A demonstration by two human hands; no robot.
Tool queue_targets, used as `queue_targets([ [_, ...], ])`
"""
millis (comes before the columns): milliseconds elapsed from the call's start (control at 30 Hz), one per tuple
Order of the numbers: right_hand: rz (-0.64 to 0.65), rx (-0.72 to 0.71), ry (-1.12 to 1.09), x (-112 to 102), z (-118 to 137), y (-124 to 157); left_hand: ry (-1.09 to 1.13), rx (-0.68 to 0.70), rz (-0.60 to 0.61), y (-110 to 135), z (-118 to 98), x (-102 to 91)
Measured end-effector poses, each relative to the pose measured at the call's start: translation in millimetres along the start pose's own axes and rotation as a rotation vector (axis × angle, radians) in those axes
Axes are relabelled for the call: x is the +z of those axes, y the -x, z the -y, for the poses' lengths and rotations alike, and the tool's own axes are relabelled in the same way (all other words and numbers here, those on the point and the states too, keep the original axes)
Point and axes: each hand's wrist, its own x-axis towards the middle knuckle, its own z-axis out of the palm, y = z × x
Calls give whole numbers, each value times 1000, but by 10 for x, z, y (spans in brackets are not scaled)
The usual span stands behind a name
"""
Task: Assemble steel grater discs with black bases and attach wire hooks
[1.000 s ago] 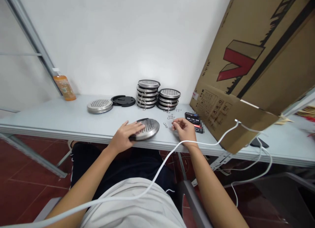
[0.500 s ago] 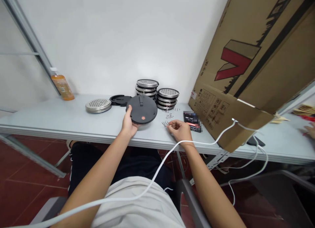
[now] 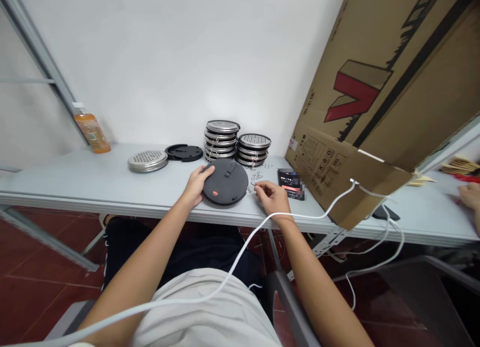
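Observation:
My left hand (image 3: 195,185) grips the left edge of a round black plastic lid (image 3: 225,184), its thumb on top. The lid has a small strap-like tab and an orange-red dot, and sits low over the table's front part. My right hand (image 3: 273,198) is closed in a pinch just right of the lid, with a small bent-wire clip (image 3: 253,184) at its fingertips. More wire clips (image 3: 257,176) lie loose behind it. Two stacks of round perforated metal discs with black rims, a taller stack (image 3: 221,137) and a shorter stack (image 3: 255,147), stand behind, with wire clips on their sides.
Left are perforated metal discs (image 3: 147,160) and black ring-shaped parts (image 3: 184,152). A bottle of orange liquid (image 3: 92,129) stands far left. A phone (image 3: 290,183) lies before a large cardboard box (image 3: 337,167). A white cable (image 3: 240,257) crosses before me. Another person's hand (image 3: 469,196) shows far right.
The black lid has come lower, turned, and moved slightly right in my left hand. My right hand stays by the clips, its fingertips now pinching one near the lid.

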Motion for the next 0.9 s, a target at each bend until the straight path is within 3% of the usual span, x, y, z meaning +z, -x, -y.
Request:
queue_targets([
  [100,2,10,-45,-7,-13,-19,-241,-85,78,-166,-111,-105],
  [200,34,17,-68,-5,-21,-24,-575,-133,233,-386,-271,-196],
  [300,75,16,-72,2,-13,-15,-964,-59,367,-588,-403,-201],
  [367,99,20,-69,7,-2,-8,-1215,18,393,-650,-453,-142],
  [500,125,8,-12,12,18,1,-1586,218,390,-464,-468,93],
  [567,122,-10,28,14,19,1,-1701,274,298,-254,-432,224],
  [700,98,-12,49,18,5,-2,-1844,131,263,90,-313,368],
  [800,95,-1,5,19,-1,-3,-1841,160,430,141,-304,327],
  [900,85,-4,-49,10,3,-3,-1734,169,766,96,-427,230],
])
